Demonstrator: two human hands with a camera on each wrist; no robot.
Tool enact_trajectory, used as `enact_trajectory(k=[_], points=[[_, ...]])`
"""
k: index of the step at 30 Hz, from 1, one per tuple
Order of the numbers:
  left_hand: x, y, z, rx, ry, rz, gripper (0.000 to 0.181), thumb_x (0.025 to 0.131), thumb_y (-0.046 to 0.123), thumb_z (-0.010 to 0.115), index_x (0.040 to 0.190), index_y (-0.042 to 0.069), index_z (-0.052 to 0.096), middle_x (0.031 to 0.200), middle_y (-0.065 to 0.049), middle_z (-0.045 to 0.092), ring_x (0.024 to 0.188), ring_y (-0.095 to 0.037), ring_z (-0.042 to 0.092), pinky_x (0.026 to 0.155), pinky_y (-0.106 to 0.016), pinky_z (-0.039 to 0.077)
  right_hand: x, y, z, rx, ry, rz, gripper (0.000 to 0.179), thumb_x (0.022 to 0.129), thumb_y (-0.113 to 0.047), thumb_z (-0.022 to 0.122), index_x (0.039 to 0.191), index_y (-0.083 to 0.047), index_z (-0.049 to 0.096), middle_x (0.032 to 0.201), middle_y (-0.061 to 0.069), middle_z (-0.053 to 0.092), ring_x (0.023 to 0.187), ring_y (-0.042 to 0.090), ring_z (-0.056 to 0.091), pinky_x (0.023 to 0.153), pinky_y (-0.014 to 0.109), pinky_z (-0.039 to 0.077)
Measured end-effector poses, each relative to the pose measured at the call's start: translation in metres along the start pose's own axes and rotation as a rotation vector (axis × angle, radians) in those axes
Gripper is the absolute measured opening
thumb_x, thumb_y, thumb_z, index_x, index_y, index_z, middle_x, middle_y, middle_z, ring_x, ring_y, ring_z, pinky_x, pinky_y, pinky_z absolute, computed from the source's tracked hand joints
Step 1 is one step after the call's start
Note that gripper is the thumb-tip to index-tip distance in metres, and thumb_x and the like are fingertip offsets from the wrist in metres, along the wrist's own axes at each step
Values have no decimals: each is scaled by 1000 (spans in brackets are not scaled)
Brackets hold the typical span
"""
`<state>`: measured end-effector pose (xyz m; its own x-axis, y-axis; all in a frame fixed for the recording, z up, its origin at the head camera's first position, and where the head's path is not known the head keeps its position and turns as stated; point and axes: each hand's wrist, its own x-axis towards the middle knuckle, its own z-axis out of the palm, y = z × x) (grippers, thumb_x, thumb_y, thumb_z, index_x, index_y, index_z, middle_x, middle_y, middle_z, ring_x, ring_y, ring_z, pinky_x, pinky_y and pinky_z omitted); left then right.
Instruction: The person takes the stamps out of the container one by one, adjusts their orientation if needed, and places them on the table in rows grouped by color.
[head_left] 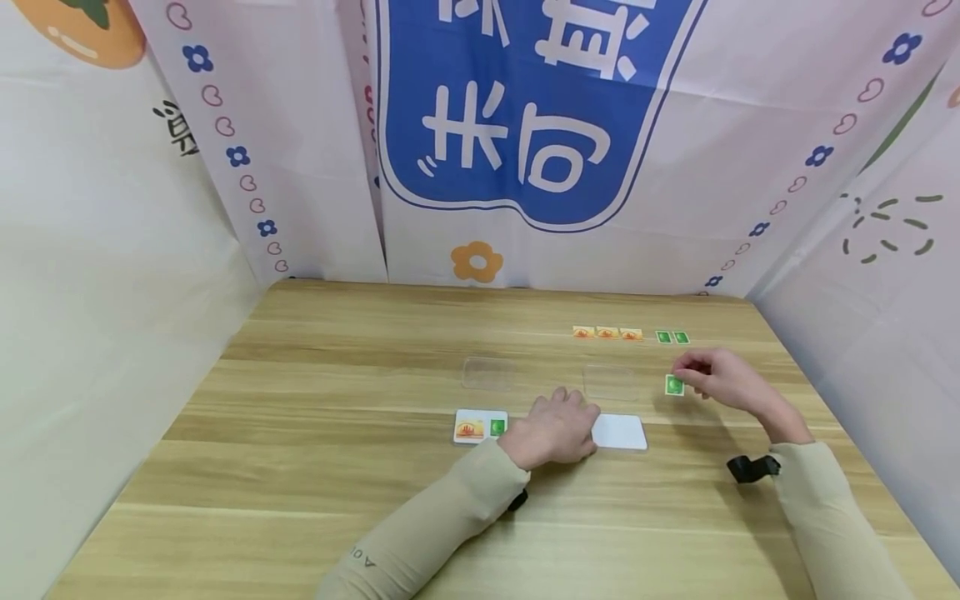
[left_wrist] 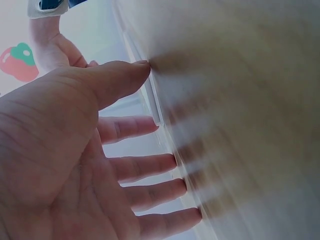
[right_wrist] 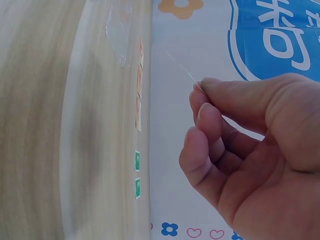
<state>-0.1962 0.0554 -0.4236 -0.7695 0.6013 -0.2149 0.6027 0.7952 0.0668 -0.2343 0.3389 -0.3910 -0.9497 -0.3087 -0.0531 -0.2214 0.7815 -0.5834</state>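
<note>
Your left grip (head_left: 557, 427) hides the left end of the white card (head_left: 621, 432); the left wrist view blurs the worktop (left_wrist: 260, 125). Your right grip (head_left: 720, 382) covers a corner of the green stamp (head_left: 673, 387), its design too small to read. The head view crops your sleeves (head_left: 435, 521) below, the banner (head_left: 517, 87) above.

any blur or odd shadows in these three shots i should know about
Head: fairly sharp, soft shadow on the tabletop beside the right sleeve; left wrist: tabletop badly blurred, dark smudges spreading from the fingertips of the left hand; right wrist: hazy dark patch across the tabletop, right hand clearer.
</note>
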Motion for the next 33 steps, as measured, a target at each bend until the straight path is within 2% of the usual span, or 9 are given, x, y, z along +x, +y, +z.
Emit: enact_trajectory(k=[8, 16, 33], points=[[-1, 0, 0, -10, -4, 6, 36, 95, 47, 59, 123, 26, 58, 120, 2, 56, 108, -16, 50, 82, -34, 49, 3, 2, -4, 13, 2, -30, 13, 97, -15, 62, 98, -4, 67, 81, 13, 62, 60, 10, 52, 53, 26, 48], [-2, 0, 0, -7, -6, 0, 37, 95, 47, 59, 126, 26, 57, 122, 3, 56, 111, -16, 50, 84, -35, 49, 13, 7, -14, -5, -11, -9, 14, 98, -15, 60, 99, -2, 66, 79, 11, 60, 62, 12, 53, 56, 31, 51], [-2, 1, -1, 1, -6, -2, 39, 95, 47, 58, 128, 26, 56, 127, 2, 55, 115, -17, 50, 86, -35, 50, 29, 18, -30, -23, -40, 48, 20, 98, -15, 58, 104, 3, 65, 80, 10, 59, 65, 11, 52, 57, 31, 51]])
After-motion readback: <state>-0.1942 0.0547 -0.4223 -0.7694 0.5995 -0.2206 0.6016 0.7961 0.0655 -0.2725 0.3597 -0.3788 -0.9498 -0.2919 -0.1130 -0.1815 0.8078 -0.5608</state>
